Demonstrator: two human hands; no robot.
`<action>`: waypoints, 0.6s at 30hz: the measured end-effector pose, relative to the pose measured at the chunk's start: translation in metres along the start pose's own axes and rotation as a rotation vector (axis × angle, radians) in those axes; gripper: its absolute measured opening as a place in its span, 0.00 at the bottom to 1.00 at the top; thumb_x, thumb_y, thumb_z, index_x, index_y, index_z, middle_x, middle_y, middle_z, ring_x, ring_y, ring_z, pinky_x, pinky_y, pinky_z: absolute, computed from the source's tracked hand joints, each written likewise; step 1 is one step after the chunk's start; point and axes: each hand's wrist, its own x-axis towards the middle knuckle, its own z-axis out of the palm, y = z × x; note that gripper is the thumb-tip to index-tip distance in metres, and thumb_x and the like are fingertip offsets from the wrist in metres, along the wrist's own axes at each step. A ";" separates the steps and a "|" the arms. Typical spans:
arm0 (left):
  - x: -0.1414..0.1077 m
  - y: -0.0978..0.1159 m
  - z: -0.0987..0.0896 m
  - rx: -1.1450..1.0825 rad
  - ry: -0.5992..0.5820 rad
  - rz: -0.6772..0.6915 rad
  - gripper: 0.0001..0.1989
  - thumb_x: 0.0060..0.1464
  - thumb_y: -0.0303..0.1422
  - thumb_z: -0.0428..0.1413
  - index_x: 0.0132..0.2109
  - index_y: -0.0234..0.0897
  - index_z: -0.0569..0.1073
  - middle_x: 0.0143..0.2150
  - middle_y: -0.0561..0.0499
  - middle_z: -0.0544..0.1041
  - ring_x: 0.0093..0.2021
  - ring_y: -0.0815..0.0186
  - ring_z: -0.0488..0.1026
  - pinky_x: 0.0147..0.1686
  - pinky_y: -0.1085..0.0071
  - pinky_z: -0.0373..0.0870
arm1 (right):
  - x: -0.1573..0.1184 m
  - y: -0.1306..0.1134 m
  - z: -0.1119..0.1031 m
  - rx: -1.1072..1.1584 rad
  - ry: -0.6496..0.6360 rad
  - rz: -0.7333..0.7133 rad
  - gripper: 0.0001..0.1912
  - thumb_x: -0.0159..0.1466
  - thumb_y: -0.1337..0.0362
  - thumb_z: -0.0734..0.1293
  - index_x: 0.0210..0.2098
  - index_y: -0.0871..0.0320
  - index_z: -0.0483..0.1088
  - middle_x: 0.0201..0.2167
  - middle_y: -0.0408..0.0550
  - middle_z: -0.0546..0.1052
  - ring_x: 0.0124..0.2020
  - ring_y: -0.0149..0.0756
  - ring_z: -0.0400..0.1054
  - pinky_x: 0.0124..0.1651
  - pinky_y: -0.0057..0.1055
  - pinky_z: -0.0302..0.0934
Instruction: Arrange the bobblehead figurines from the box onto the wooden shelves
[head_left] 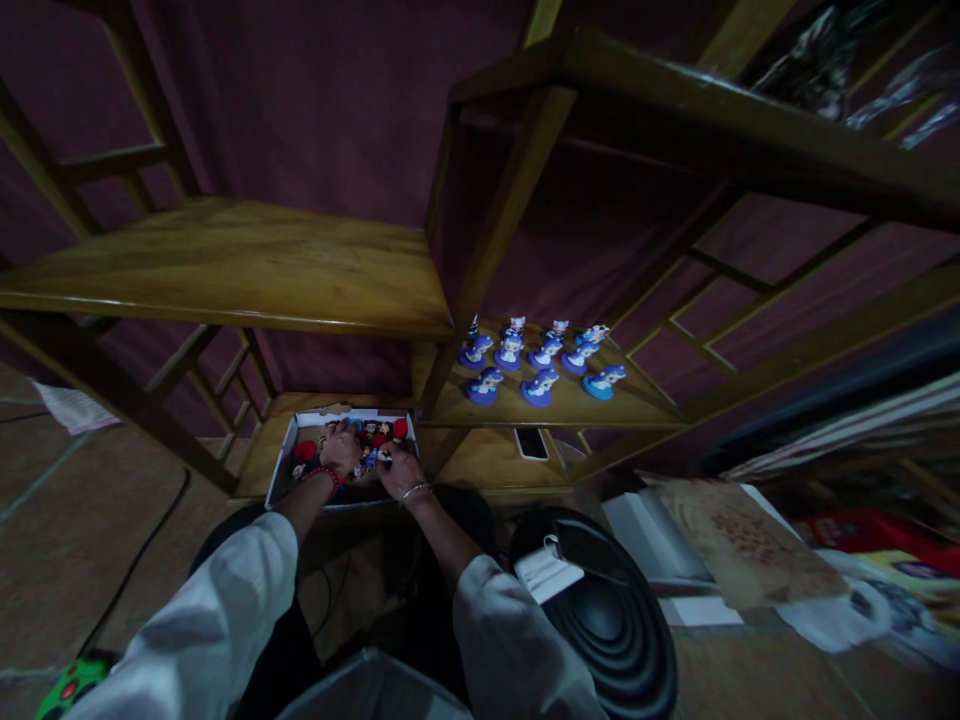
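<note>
Where the shallow white box [279, 472] sits on the low shelf [255, 455], left of centre in the frame, both hands reach in among small figurines. Some of these figurines [373, 430] lie just beyond the fingers, with red round parts showing at the box's left side and upper right corner. The left hand [341, 450] lies over the middle of the pile, back of the hand up, and covers what is under it. The right hand [401, 470] comes in at the box's right side, its fingertips at a small blue-and-white figure [373, 458].

No lettering can be read: the reddish marks on the tan sheet [750, 540] at the lower right are blurred, and the white tag [549, 572] at lower centre right is too small to make out.

The left fingers are bent downward, and how far apart they stand or whether they grip anything cannot be told. The right fingers are curled close to the blue-and-white figure and seem to touch it; whether they pinch it is unclear. Purple-based figurines [538, 387] stand in rows on the shelf right of centre.
</note>
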 end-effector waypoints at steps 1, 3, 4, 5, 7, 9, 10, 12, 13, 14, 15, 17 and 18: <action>0.002 -0.002 0.001 0.039 -0.005 0.032 0.09 0.35 0.18 0.53 0.22 0.38 0.68 0.39 0.40 0.75 0.59 0.54 0.58 0.59 0.60 0.42 | 0.000 0.000 0.000 0.000 -0.004 -0.003 0.12 0.58 0.66 0.61 0.42 0.56 0.67 0.40 0.48 0.75 0.42 0.34 0.68 0.44 0.26 0.58; 0.004 -0.005 0.002 0.111 -0.009 0.084 0.09 0.35 0.19 0.53 0.21 0.37 0.67 0.37 0.41 0.75 0.57 0.53 0.59 0.58 0.60 0.43 | 0.000 -0.001 -0.001 -0.002 -0.007 -0.002 0.11 0.58 0.66 0.61 0.42 0.56 0.67 0.40 0.48 0.75 0.41 0.34 0.69 0.44 0.26 0.59; 0.005 -0.006 0.003 0.141 -0.007 0.099 0.08 0.34 0.19 0.53 0.22 0.37 0.67 0.37 0.41 0.75 0.57 0.53 0.60 0.58 0.60 0.44 | 0.000 -0.001 -0.001 -0.004 -0.008 -0.002 0.11 0.58 0.66 0.61 0.41 0.56 0.67 0.39 0.48 0.75 0.41 0.34 0.69 0.44 0.26 0.59; 0.006 -0.007 0.003 0.168 -0.003 0.110 0.08 0.34 0.19 0.53 0.22 0.37 0.67 0.36 0.41 0.75 0.57 0.53 0.60 0.58 0.60 0.45 | 0.000 -0.001 -0.002 -0.005 -0.009 -0.001 0.11 0.58 0.66 0.61 0.41 0.56 0.67 0.39 0.48 0.75 0.41 0.34 0.69 0.44 0.26 0.59; 0.007 -0.008 0.003 0.215 0.010 0.120 0.08 0.35 0.20 0.53 0.23 0.37 0.68 0.37 0.41 0.74 0.57 0.53 0.59 0.56 0.60 0.47 | -0.001 -0.002 -0.002 -0.006 -0.009 -0.003 0.11 0.58 0.66 0.61 0.41 0.56 0.68 0.39 0.48 0.75 0.40 0.34 0.69 0.44 0.26 0.59; 0.009 -0.009 0.003 0.258 0.020 0.119 0.08 0.35 0.20 0.53 0.24 0.37 0.69 0.38 0.41 0.74 0.57 0.52 0.59 0.56 0.60 0.48 | -0.001 -0.002 -0.003 -0.005 -0.006 -0.005 0.11 0.58 0.66 0.61 0.41 0.56 0.68 0.39 0.49 0.75 0.41 0.34 0.69 0.44 0.26 0.59; 0.010 -0.009 0.003 0.280 0.021 0.116 0.08 0.35 0.19 0.53 0.24 0.37 0.69 0.39 0.40 0.73 0.57 0.51 0.58 0.55 0.60 0.48 | -0.001 -0.002 -0.003 -0.005 -0.004 -0.008 0.11 0.58 0.66 0.61 0.41 0.56 0.68 0.40 0.49 0.75 0.41 0.34 0.69 0.44 0.26 0.58; 0.011 -0.008 0.003 0.328 0.017 0.112 0.09 0.34 0.19 0.54 0.24 0.36 0.70 0.40 0.39 0.73 0.56 0.50 0.58 0.56 0.60 0.47 | -0.001 -0.002 -0.003 -0.008 -0.001 -0.009 0.12 0.59 0.65 0.61 0.42 0.57 0.68 0.41 0.49 0.75 0.42 0.35 0.69 0.45 0.26 0.58; 0.011 -0.007 0.003 0.352 0.013 0.110 0.09 0.34 0.18 0.54 0.25 0.36 0.71 0.42 0.39 0.72 0.56 0.50 0.58 0.56 0.60 0.47 | -0.001 -0.002 -0.002 -0.013 -0.003 -0.006 0.12 0.59 0.65 0.61 0.42 0.57 0.67 0.41 0.49 0.75 0.42 0.35 0.69 0.45 0.26 0.58; 0.010 -0.006 0.003 0.367 0.012 0.110 0.10 0.34 0.18 0.54 0.27 0.36 0.71 0.43 0.39 0.71 0.56 0.50 0.58 0.56 0.60 0.46 | -0.001 -0.002 -0.002 -0.019 -0.006 -0.002 0.12 0.59 0.65 0.61 0.43 0.57 0.67 0.41 0.49 0.75 0.42 0.35 0.69 0.44 0.26 0.58; 0.009 -0.005 0.002 0.392 0.007 0.105 0.11 0.35 0.19 0.54 0.29 0.36 0.72 0.44 0.39 0.71 0.56 0.50 0.58 0.56 0.59 0.47 | -0.001 -0.001 -0.002 -0.025 -0.011 0.003 0.12 0.59 0.65 0.61 0.43 0.57 0.67 0.41 0.49 0.75 0.41 0.35 0.69 0.44 0.26 0.58; 0.006 -0.001 0.001 0.522 -0.031 0.090 0.12 0.39 0.21 0.54 0.34 0.36 0.72 0.47 0.40 0.69 0.56 0.50 0.56 0.54 0.58 0.51 | 0.000 0.000 -0.001 -0.033 -0.017 0.007 0.13 0.59 0.65 0.61 0.43 0.57 0.67 0.40 0.50 0.75 0.41 0.35 0.69 0.44 0.26 0.58; 0.004 0.002 0.001 0.630 -0.061 0.084 0.12 0.42 0.23 0.54 0.37 0.36 0.72 0.48 0.40 0.68 0.56 0.50 0.56 0.52 0.58 0.53 | 0.000 0.001 0.000 -0.035 -0.016 0.004 0.13 0.58 0.65 0.61 0.43 0.57 0.67 0.40 0.50 0.75 0.41 0.35 0.69 0.43 0.26 0.58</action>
